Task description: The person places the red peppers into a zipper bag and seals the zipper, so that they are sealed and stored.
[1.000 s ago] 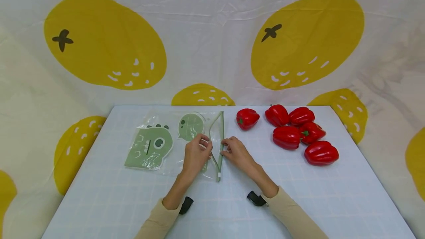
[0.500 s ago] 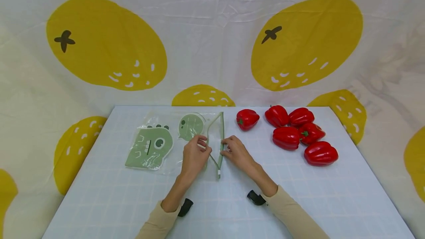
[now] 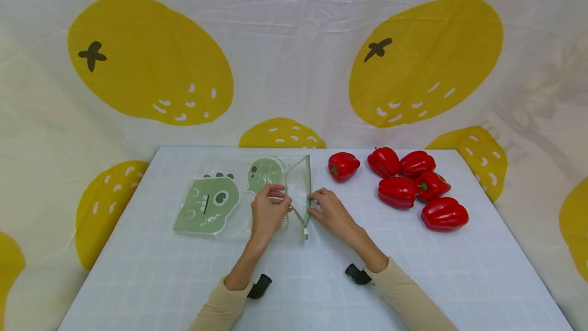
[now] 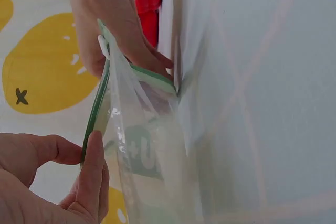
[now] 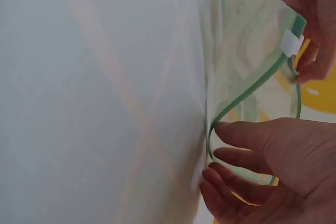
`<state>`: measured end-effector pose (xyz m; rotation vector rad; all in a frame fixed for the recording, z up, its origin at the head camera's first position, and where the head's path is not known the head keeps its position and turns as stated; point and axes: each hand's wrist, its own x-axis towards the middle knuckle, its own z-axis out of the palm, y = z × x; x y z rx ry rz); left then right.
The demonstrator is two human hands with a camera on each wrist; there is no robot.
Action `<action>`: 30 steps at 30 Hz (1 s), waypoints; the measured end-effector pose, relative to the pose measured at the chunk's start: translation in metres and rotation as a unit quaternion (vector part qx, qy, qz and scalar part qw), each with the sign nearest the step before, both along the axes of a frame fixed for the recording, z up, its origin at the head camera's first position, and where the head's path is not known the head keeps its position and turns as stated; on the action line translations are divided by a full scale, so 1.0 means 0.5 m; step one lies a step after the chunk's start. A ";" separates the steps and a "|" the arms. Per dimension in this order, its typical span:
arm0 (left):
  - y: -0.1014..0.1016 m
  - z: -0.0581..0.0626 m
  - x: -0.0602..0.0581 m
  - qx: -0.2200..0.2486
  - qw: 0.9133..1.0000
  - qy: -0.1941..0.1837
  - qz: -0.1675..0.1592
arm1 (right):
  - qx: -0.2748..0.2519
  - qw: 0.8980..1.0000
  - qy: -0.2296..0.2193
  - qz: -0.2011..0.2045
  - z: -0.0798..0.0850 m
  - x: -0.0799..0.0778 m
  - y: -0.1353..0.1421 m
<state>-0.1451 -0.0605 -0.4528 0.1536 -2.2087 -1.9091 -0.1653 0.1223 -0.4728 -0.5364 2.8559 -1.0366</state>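
Note:
A clear slider zip bag (image 3: pixel 243 221) with a green dinosaur print lies on the table, its green-edged mouth facing right. My left hand (image 3: pixel 270 212) pinches one lip of the mouth between thumb and fingers, raising it off the other. At the opposite green lip, the fingertips of my right hand (image 3: pixel 332 212) hold the edge low against the table. Between the two lips the mouth gapes in a narrow diamond. A white slider (image 5: pixel 292 43) sits at the mouth's near end. Nothing but the see-through film shows inside the bag.
Right of the bag, a single red bell pepper (image 3: pixel 343 166) lies near the table's back edge. Several more red peppers (image 3: pixel 397 192) are grouped farther right. A cloth with yellow fruit prints (image 3: pixel 422 60) hangs behind the pale checked table (image 3: pixel 147 280).
My left hand has shifted slightly left with its lip, so the bag's mouth gapes wider. The right hand stays at its lip; the peppers have not moved.

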 end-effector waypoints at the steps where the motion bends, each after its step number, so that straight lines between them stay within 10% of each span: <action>1: 0.003 -0.001 0.000 0.003 1.000 -0.002 -0.001 | 0.004 1.000 0.000 0.002 0.001 0.000 0.001; 30: 0.015 -0.019 -0.006 -0.009 0.999 -0.026 -0.020 | -0.017 0.985 0.169 0.007 0.069 -0.073 0.091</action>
